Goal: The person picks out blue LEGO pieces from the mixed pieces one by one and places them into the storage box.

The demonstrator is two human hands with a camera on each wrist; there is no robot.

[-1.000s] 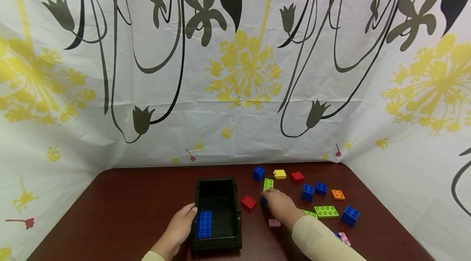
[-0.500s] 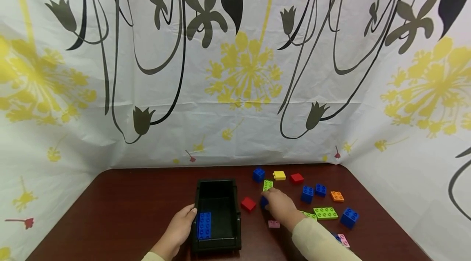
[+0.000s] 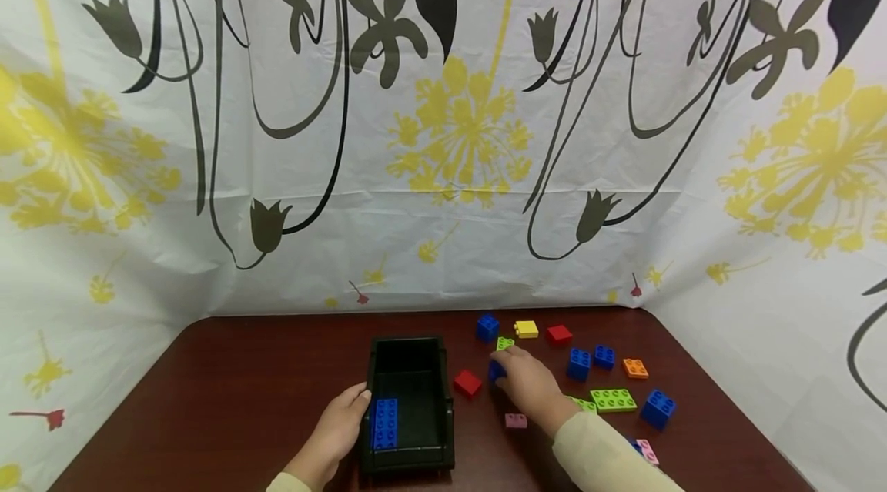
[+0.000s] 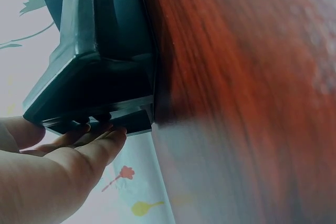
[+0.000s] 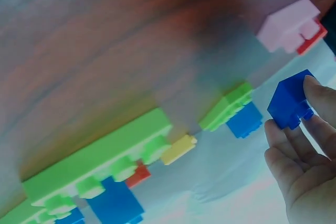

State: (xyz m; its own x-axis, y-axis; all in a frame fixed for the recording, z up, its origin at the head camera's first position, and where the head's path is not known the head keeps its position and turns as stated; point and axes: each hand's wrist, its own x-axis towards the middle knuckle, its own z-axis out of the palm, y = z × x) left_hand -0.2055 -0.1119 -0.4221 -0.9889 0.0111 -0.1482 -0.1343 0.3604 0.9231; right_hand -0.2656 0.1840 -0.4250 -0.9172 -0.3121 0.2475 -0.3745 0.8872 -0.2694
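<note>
At the left side of a black plastic bin [image 3: 409, 460], my left hand [image 3: 338, 424] grips the rim, thumb on top and fingers against the outer wall, as the left wrist view [image 4: 68, 166] shows. A blue eight-stud brick [image 3: 385, 423] lies inside the bin near its front. My right hand [image 3: 532, 384] pinches a blue toy brick [image 5: 290, 98] between thumb and fingers; in the head view the fingers partly cover it. Just beyond the fingertips lies a lime green brick [image 3: 505, 342], partly hidden. A red brick [image 3: 467, 383] sits between the bin and my right hand.
Loose bricks spread over the right of the dark table [image 3: 263, 384]: a pink one [image 3: 516, 420], a long lime green one [image 3: 613, 400], an orange one [image 3: 635, 368], a yellow one [image 3: 527, 329] and several blue ones. A patterned curtain [image 3: 457, 246] borders the table's back and sides.
My right hand has shifted slightly away from me with the blue brick and now covers more of the lime green brick. My left hand and the bin stay in place.
</note>
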